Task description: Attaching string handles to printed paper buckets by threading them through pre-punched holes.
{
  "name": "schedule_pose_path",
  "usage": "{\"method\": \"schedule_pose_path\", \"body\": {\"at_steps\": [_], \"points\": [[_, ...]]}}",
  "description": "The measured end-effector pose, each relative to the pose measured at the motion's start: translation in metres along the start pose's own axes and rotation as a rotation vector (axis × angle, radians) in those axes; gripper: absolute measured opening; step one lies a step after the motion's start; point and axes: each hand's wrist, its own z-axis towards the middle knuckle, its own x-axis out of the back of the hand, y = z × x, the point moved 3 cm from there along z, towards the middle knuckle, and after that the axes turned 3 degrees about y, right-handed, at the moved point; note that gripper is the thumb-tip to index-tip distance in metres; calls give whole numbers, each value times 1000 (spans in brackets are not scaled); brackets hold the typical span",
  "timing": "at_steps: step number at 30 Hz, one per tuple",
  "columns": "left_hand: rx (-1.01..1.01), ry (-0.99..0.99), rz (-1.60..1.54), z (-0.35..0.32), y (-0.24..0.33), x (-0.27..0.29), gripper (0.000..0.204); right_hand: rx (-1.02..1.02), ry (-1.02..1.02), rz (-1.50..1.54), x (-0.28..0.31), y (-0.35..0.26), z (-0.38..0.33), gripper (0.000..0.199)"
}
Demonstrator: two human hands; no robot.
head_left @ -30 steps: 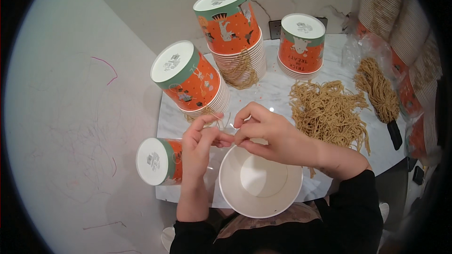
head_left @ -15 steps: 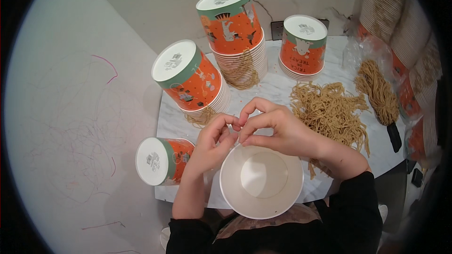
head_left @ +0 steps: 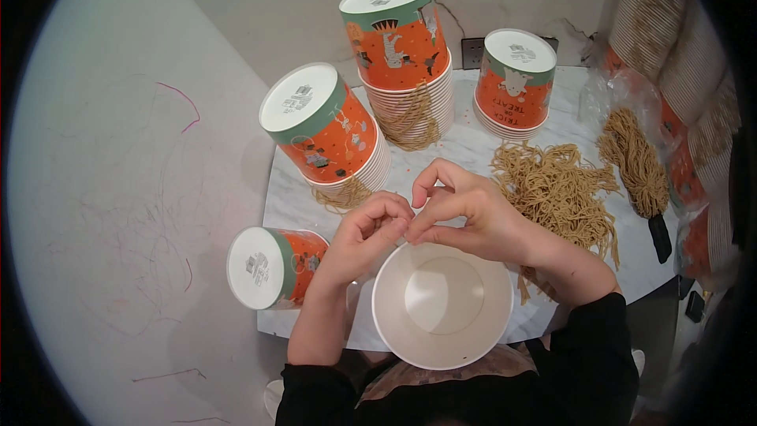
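Observation:
A white-lined paper bucket [head_left: 441,308] stands mouth up at the table's near edge, against my body. Above its far rim, my left hand [head_left: 371,233] is closed, with thumb and forefinger pinched. Facing it, my right hand [head_left: 473,217] also pinches, its thumb and fingertips meeting those of the left. Whatever lies between the fingertips is too small to make out. To the right of my right hand spreads a loose heap of tan yarn strands [head_left: 552,197], partly under my right forearm.
Upside-down stacks of orange and green buckets stand at the far left [head_left: 327,126], far middle [head_left: 398,39] and far right [head_left: 512,87]. One bucket [head_left: 276,268] lies by my left forearm. A tied yarn bundle [head_left: 635,162] and bagged bucket stacks [head_left: 694,39] are at right.
My fingertips have drawn closer together, and the right forefinger has curled down toward the left thumb. The whole view has shifted slightly; the bucket stays put.

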Motion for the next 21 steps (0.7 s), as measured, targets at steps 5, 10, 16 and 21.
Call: {"method": "schedule_pose_path", "body": {"at_steps": [5, 10, 16, 21], "points": [[109, -23, -97, -3, 1, 6, 12, 5, -37, -40, 2, 1, 2, 17], [195, -57, -98, -1, 7, 2, 17, 50, -26, -1, 3, 1, 2, 17], [381, -99, -91, 2, 2, 8, 23, 45, -51, -30, 1, 1, 2, 18], [377, -127, -209, 3, -8, 12, 19, 138, -69, -70, -2, 1, 1, 13]]}}
